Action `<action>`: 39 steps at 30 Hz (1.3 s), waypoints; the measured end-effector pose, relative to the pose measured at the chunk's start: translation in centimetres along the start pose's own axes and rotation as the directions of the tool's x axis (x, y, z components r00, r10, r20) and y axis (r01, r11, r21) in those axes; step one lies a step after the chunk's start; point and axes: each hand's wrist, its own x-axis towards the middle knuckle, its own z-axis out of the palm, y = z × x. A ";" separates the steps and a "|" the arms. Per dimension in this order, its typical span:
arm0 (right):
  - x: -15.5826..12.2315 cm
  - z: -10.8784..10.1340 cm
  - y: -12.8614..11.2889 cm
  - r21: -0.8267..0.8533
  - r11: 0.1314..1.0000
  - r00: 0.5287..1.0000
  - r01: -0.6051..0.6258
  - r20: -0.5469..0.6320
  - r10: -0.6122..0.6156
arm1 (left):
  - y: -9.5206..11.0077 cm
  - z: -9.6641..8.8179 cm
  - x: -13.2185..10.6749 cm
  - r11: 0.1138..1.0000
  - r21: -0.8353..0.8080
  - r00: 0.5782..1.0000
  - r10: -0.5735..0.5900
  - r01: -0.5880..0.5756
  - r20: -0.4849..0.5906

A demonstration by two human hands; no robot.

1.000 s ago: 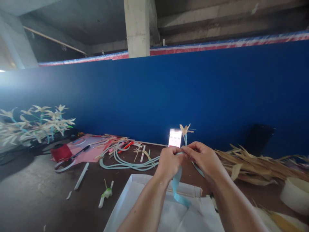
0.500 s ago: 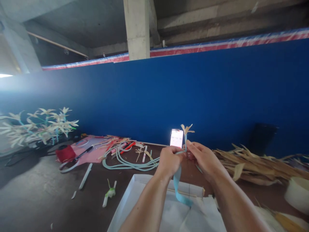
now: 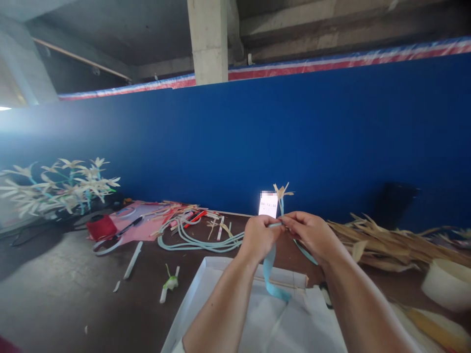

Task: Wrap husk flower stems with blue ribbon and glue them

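My left hand (image 3: pixel 258 239) and my right hand (image 3: pixel 311 234) meet in front of me, both pinched on a thin pale-blue stem. The stem carries a small straw flower (image 3: pixel 281 191) that stands upright just above my fingers. A light-blue ribbon (image 3: pixel 271 274) hangs from my left hand down onto a white tray (image 3: pixel 206 294). Another stretch of the ribbon curves off below my right hand.
A lit phone (image 3: pixel 268 205) stands behind my hands against the blue wall. Coiled pale-blue strips (image 3: pixel 191 240), a pink sheet (image 3: pixel 138 228) and a red object (image 3: pixel 101 227) lie left. Finished straw flowers (image 3: pixel 59 186) stand far left. Dry husks (image 3: pixel 390 245) and a white tape roll (image 3: pixel 443 283) lie right.
My hands have stayed together on the stem, with small shifts of the fingers. The view has moved slightly.
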 end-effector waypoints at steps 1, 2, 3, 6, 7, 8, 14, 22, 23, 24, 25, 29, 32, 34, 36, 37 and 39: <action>0.1 -0.1 0.1 -0.031 0.999 1.000 0.010 -0.008 -0.010 | 0.0 -0.1 0.0 1.000 0.017 1.000 0.011 -0.011 0.021; 0.1 -0.1 0.2 -0.060 0.998 1.000 0.019 -0.017 -0.020 | -0.1 -0.2 0.0 0.999 0.029 0.999 0.022 -0.023 0.038; 0.2 -0.2 0.3 -0.087 0.996 0.999 0.027 -0.029 -0.029 | 0.0 -0.3 0.0 0.999 0.037 0.998 0.030 -0.032 0.046; 0.2 -0.4 0.2 -0.139 0.989 0.997 0.047 -0.047 -0.054 | 0.0 -0.7 0.1 0.998 0.047 0.999 0.036 -0.037 0.016; 0.2 -0.4 0.1 -0.148 0.988 0.997 0.053 -0.050 -0.061 | 0.0 -0.8 0.1 0.999 0.045 0.999 0.030 -0.031 0.011; 0.1 -0.5 0.0 -0.152 0.987 0.996 0.058 -0.054 -0.067 | 0.0 -0.8 0.1 0.999 0.042 1.000 0.025 -0.026 0.010; -0.1 -0.4 -0.3 -0.153 0.987 0.996 0.054 -0.060 -0.064 | -0.4 -0.9 0.3 0.999 -0.034 0.998 -0.034 0.036 0.045; 0.1 -0.3 0.2 -0.069 0.993 0.995 0.100 -0.012 -0.101 | -0.7 -0.7 0.5 0.950 -0.250 0.978 -0.158 0.188 0.134; 0.1 -0.3 0.1 -0.063 0.993 0.995 0.101 -0.008 -0.102 | -0.7 -0.7 0.5 0.950 -0.251 0.979 -0.158 0.186 0.125; 0.1 -0.3 0.1 -0.056 0.993 0.995 0.103 -0.003 -0.104 | -0.7 -0.7 0.5 0.950 -0.252 0.980 -0.157 0.184 0.122; 0.0 -0.3 0.0 -0.049 0.993 0.995 0.104 0.001 -0.104 | -0.6 -0.7 0.4 0.948 -0.257 0.979 -0.157 0.186 0.129; -0.1 -0.4 -0.2 -0.012 0.997 0.997 0.073 0.000 -0.073 | -0.5 -0.7 0.4 0.932 -0.309 0.978 -0.147 0.188 0.150; -0.1 -0.3 -0.2 0.011 0.998 0.998 0.062 -0.004 -0.062 | -0.5 -0.7 0.5 0.915 -0.352 0.978 -0.159 0.198 0.138; 0.0 -0.2 -0.2 0.024 0.997 0.998 0.070 0.003 -0.070 | -0.5 -0.7 0.6 0.894 -0.390 0.973 -0.171 0.219 0.154; 0.1 -0.1 -0.1 0.040 0.997 0.998 0.069 0.011 -0.069 | -0.4 -0.7 0.6 0.877 -0.417 0.969 -0.189 0.240 0.159; 0.1 -0.1 -0.1 0.047 0.997 0.998 0.064 0.017 -0.065 | -0.3 -0.6 0.6 0.871 -0.425 0.967 -0.200 0.248 0.156; 0.1 0.0 -0.2 0.062 0.997 0.998 0.053 0.025 -0.055 | -0.1 -0.6 0.6 0.856 -0.445 0.965 -0.218 0.262 0.148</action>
